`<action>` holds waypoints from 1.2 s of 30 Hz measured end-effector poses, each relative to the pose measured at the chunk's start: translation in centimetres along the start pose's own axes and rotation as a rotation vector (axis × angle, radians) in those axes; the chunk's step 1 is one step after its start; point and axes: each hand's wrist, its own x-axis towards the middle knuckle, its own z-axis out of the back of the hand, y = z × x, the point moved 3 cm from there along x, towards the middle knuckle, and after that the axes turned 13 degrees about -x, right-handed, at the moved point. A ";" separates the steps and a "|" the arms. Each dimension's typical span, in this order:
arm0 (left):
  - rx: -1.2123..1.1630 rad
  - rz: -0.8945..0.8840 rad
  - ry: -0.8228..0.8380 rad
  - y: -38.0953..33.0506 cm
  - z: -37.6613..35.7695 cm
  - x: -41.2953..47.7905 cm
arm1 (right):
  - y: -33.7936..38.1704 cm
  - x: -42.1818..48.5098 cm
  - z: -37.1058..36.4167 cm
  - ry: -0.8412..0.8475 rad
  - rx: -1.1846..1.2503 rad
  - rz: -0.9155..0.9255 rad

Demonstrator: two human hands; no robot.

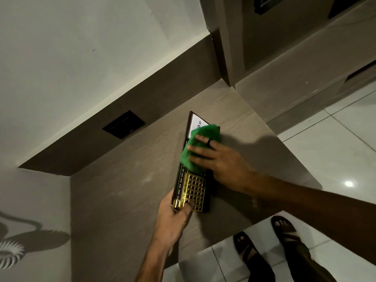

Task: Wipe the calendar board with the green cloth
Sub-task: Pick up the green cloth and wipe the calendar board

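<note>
A dark calendar board (183,180) with month names down its left strip and a gold date grid lies on a light wood-grain counter (126,190). Its far end shows a white panel. My left hand (173,218) grips the board's near end, thumb on the gold grid. My right hand (217,159), a dark ring on one finger, presses flat on a green cloth (195,141) that covers the board's middle. The part of the board under the cloth is hidden.
A dark rectangular wall plate (124,124) sits on the brown backsplash behind the counter. The counter's edge drops to a white tiled floor (325,149) on the right, where my sandalled feet (264,241) stand. A white ribbed object (10,253) lies at the far left.
</note>
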 end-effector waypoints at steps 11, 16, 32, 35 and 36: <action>0.037 0.024 -0.018 0.0 0.0 -0.1 | 0.0 5.4 2.4 0.082 -0.167 0.084; 0.031 0.032 -0.017 -0.1 -0.5 -0.2 | -1.8 7.8 3.1 0.184 -0.297 -0.050; 0.099 0.026 -0.029 0.6 0.2 0.6 | -8.2 8.5 -0.6 0.065 0.309 -0.469; 0.200 -0.098 0.009 0.0 0.6 0.9 | -7.3 5.8 -1.9 -0.017 0.313 -0.576; 0.243 -0.143 0.032 -0.4 0.6 1.1 | -7.0 4.5 -2.3 -0.004 0.287 -0.599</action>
